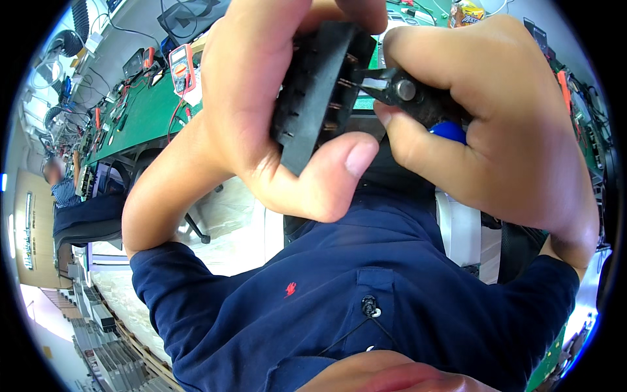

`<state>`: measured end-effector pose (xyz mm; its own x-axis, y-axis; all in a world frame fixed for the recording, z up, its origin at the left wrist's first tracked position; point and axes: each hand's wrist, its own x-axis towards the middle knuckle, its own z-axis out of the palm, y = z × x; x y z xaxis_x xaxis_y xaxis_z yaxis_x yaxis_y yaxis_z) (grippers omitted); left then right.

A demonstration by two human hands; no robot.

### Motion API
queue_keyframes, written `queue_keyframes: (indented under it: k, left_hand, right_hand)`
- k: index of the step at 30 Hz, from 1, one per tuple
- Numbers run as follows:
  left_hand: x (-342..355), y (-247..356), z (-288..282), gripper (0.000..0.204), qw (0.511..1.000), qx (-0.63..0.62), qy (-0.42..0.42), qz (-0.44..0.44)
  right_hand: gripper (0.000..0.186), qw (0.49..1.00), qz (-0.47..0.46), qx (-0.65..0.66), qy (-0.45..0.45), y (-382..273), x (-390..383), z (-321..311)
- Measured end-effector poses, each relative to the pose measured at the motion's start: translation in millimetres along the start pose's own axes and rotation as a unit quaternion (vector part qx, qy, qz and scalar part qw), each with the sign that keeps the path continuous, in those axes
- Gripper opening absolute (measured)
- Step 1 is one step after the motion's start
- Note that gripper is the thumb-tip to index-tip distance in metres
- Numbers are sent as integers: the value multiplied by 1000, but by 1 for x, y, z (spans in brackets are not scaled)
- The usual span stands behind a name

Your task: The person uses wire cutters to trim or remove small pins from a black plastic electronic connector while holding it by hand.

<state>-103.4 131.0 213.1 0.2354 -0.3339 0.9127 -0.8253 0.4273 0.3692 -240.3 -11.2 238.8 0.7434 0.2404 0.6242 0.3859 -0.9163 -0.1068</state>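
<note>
Close in front of me, my left hand [251,124] is closed around a black plastic block [312,98] with slots and a row of metal contacts along one side. Its thumb lies across the block's lower end. My right hand [503,124] grips small pliers [418,95] with a dark head, a round pivot and a bit of blue handle showing. The narrow jaws of the pliers point left and reach the contact side of the block. Whether the tips pinch a contact cannot be made out. The rest of the handles is hidden in my palm.
Behind my hands runs a bench with a green mat [140,111], bearing a red and white multimeter [183,65], leads and tools. Another person [64,186] sits at the far left by an office chair [91,219]. Grey stacked parts [111,353] stand at lower left.
</note>
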Motion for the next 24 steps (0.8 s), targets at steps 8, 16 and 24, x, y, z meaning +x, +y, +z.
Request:
queue_keyframes:
  k: [8,16,24]
  left_hand:
    - [-10,-12,-1,81,999,-1,15,29]
    - [-8,-4,-1,78,1000,15,19,-4]
    - [-11,-9,0,76,999,26,20,28]
  right_hand:
    - [22,1000,-4,1,-12,-2,1,2]
    - [22,1000,-6,4,-14,-2,-1,1]
    - [22,1000,-3,3,-14,-3,-2,1]
